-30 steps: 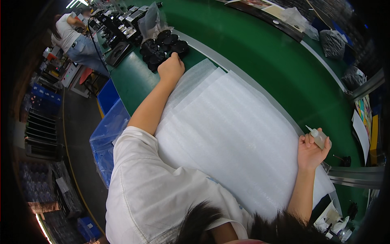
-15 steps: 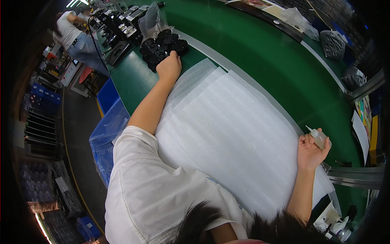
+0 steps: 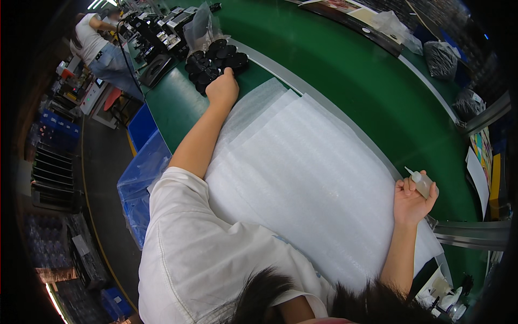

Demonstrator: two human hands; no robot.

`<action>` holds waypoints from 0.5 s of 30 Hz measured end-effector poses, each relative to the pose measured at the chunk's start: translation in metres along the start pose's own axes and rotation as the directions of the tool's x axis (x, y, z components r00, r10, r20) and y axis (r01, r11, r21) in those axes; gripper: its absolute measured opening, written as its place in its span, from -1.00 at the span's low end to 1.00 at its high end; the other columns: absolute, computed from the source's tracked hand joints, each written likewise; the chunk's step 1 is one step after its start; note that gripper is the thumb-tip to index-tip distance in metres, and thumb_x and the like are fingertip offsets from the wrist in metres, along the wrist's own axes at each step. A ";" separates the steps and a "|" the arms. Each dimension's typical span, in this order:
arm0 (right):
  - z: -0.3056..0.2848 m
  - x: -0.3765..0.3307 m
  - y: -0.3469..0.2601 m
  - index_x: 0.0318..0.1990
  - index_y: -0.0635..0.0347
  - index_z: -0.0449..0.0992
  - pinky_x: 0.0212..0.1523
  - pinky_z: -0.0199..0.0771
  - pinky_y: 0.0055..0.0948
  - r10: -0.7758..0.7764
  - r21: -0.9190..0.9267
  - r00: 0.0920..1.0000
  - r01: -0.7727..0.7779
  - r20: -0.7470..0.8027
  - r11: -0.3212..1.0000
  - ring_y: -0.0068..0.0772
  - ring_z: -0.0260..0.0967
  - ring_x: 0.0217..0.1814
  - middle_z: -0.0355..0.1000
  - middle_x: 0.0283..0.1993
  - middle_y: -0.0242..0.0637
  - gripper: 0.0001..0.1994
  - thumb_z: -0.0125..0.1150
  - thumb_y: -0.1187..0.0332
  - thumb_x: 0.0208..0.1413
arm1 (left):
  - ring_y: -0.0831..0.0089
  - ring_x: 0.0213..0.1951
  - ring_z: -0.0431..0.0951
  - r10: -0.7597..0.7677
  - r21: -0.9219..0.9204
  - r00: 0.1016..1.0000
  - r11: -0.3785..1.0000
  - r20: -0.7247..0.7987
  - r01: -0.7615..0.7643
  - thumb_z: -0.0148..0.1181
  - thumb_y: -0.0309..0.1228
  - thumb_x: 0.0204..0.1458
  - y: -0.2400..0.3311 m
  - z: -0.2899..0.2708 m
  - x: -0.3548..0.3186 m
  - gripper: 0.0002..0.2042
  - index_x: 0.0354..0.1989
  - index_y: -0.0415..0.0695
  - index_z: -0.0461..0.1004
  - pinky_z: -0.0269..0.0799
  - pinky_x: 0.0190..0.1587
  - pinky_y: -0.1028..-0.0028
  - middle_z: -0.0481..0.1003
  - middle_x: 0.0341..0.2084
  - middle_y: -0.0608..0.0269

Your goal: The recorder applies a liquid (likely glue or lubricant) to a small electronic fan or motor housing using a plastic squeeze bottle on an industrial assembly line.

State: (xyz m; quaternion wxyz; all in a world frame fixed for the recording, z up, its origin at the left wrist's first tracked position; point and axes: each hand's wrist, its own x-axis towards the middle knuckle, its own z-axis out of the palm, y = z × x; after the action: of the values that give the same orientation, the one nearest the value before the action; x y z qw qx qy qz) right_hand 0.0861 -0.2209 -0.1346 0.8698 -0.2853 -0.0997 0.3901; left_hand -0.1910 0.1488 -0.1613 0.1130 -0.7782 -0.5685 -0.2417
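At the far left of the green bench, my left hand (image 3: 223, 89) is closed against the near edge of a pile of black round parts (image 3: 232, 56). Its fingertips are hidden behind the knuckles, so what they pinch cannot be made out. Over on the right, a small translucent squeeze bottle (image 3: 424, 186) with a thin white nozzle lies tilted in my right hand (image 3: 411, 201), the nozzle pointing up and left. White foam sheets (image 3: 307, 178) lie stacked between my arms, overlapping unevenly at the far left corner.
Behind the black parts stand a clear plastic bag (image 3: 204, 27) and black machinery (image 3: 156, 38). A blue bin (image 3: 143, 127) lined with plastic sits left of the bench. A metal post (image 3: 472, 235) rises right of my right hand. Another person (image 3: 100, 46) works at the far left.
My left hand has shifted very slightly left at the black parts. My right hand keeps the bottle in nearly the same place.
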 end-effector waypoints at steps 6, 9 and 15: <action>0.001 0.000 0.000 -0.23 0.13 0.34 -0.33 0.14 -0.49 0.000 -0.007 1.000 0.000 0.014 1.000 -0.53 0.07 -0.57 0.20 -0.59 -0.35 -0.66 -0.05 0.07 -0.03 | 0.15 -0.56 0.48 -0.034 0.001 0.999 0.999 -0.016 0.034 -0.15 -0.33 -0.04 -0.006 0.002 0.002 -0.85 -0.40 -0.09 0.33 0.31 -0.55 0.20 0.45 -0.67 0.10; 0.000 0.000 0.000 -0.21 0.13 0.34 -0.33 0.13 -0.49 0.000 -0.003 0.999 0.000 0.035 1.000 -0.53 0.06 -0.57 0.19 -0.59 -0.36 -0.65 -0.05 0.07 -0.03 | 0.15 -0.55 0.48 -0.048 -0.003 0.999 0.999 -0.017 0.048 -0.16 -0.30 -0.03 -0.005 0.002 0.001 -0.84 -0.40 -0.08 0.32 0.32 -0.55 0.20 0.45 -0.66 0.10; 0.001 0.000 0.000 -0.21 0.12 0.34 -0.33 0.12 -0.48 0.007 0.000 0.999 -0.007 0.044 1.000 -0.52 0.05 -0.57 0.19 -0.58 -0.35 -0.65 -0.05 0.07 -0.03 | 0.14 -0.55 0.48 -0.045 0.006 0.999 0.999 -0.010 0.045 -0.17 -0.30 -0.02 -0.005 0.001 0.001 -0.84 -0.39 -0.06 0.32 0.32 -0.55 0.20 0.45 -0.66 0.09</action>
State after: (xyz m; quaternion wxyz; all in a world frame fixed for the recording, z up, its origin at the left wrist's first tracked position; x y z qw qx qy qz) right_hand 0.0855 -0.2209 -0.1337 0.8660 -0.2770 -0.1179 0.3994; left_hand -0.1951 0.1523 -0.1622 0.1128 -0.7637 -0.5859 -0.2464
